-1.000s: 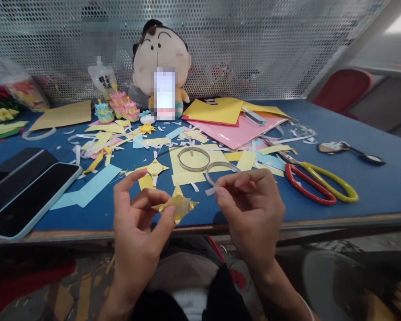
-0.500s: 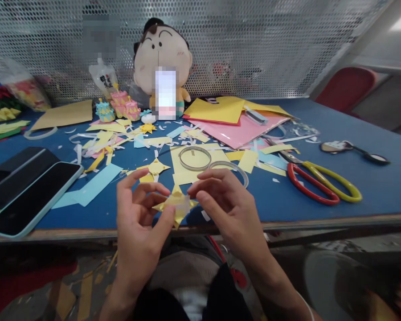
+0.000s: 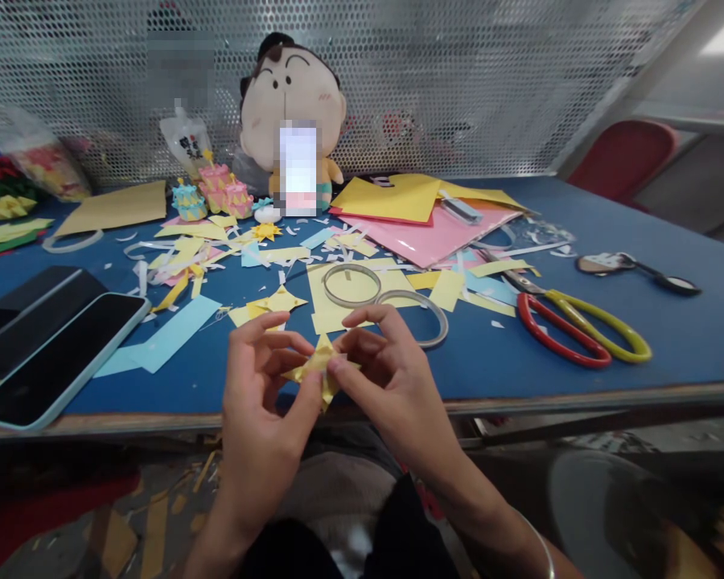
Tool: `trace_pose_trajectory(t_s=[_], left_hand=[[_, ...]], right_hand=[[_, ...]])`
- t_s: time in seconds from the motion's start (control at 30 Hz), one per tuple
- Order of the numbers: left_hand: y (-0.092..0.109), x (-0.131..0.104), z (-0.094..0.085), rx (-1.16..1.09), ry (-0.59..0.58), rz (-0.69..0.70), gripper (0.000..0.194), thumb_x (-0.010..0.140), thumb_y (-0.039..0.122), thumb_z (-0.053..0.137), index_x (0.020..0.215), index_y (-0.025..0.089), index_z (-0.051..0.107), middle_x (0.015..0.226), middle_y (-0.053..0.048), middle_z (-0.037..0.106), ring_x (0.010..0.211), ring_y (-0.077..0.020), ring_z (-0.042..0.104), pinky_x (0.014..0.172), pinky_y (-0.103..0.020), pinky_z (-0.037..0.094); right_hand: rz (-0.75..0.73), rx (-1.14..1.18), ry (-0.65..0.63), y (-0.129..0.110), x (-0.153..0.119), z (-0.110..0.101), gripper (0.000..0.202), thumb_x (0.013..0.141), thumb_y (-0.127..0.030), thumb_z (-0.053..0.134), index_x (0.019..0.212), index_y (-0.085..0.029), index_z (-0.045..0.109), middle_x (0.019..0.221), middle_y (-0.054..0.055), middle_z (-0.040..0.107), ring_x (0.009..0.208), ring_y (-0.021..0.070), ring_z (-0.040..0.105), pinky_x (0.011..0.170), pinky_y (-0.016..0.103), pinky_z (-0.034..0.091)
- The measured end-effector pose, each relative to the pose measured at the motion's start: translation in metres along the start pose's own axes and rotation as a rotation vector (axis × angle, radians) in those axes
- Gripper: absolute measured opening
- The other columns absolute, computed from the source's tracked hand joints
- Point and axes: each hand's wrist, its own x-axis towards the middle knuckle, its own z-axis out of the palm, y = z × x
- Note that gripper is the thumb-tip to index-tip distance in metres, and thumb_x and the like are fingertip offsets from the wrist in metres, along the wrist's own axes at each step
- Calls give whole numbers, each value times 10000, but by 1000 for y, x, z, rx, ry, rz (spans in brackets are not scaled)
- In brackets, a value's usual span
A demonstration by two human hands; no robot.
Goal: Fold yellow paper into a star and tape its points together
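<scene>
Since a second ago, the right hand [image 3: 404, 394] has come across from beside the tape rolls to meet the left hand [image 3: 265, 410], and its thumb and fingertips are now closed on the yellow paper star [image 3: 324, 347]. That star hangs just on the person's side of the yellow sheet [image 3: 314, 289], lifted near the table edge, which probably gives the fingers room to work behind it. Left thumb in front and fingers behind grip its other side; such a light pinch likely steadies thin paper without crushing the points. What looks like a translucent strip shows under the right thumb, though the fingers hide most of it. One tape roll [image 3: 348, 305] lies on the sheet and another [image 3: 443, 322] overlaps its near right corner, both handy for the right hand. A second star [image 3: 286, 299] rests just left of the sheet, perhaps set there to stay unbent. Scissors [image 3: 552, 299] lie to the sheet's right, handles towards the person, seemingly for easy picking up.
</scene>
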Motion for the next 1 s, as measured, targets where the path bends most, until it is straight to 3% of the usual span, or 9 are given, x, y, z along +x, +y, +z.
trace_pose_trajectory(t_s=[0.2,0.4,0.53,0.7,0.8,0.9,1.0], left_hand=[[-9,-1,-3,343,4,297,441,771,90,600,1152,247,442,881,20,581,811,-92,610,730,-193,533],[-13,6,-10,704,-122,771,459,790,86,586,1205,191,419,891,-31,655,750,-140,629,689,-251,531],[-10,11,-13,773,-210,864,497,786,67,592,1236,183,415,941,-49,696,805,-159,649,747,-269,528],[-11,10,-16,770,-239,872,457,824,152,566,1255,205,423,1011,-67,698,898,-200,639,791,-325,529],[-13,4,-14,679,-174,821,507,802,123,579,1268,222,408,1037,-58,672,947,-202,620,843,-354,513],[-13,-3,-9,501,-63,616,504,782,93,591,1238,237,433,1106,-48,614,976,-174,613,883,-338,508],[-9,-5,-5,324,-72,270,448,784,134,605,1191,243,453,1046,-32,621,909,-142,633,814,-277,544]], right_hand=[[36,8,26,-3,1,-1,256,704,-216,588,889,-236,414,669,-67,551,569,86,566,485,193,437],[86,26,41,-4,1,-5,287,692,-225,612,891,-232,405,645,-84,543,521,72,546,465,183,415],[108,46,67,-2,2,-8,310,689,-242,627,898,-235,398,639,-92,546,472,53,503,425,163,369],[77,51,126,1,4,-12,318,673,-238,643,881,-232,403,647,-79,572,497,58,530,447,163,405],[21,38,137,1,4,-13,300,683,-229,633,874,-241,402,647,-82,569,513,67,553,455,166,437],[-43,-3,135,0,1,-13,282,703,-197,615,877,-245,398,640,-84,566,508,70,555,438,163,441],[-97,-42,86,0,-2,-12,273,730,-162,598,897,-243,398,648,-75,582,527,75,570,464,174,460]])
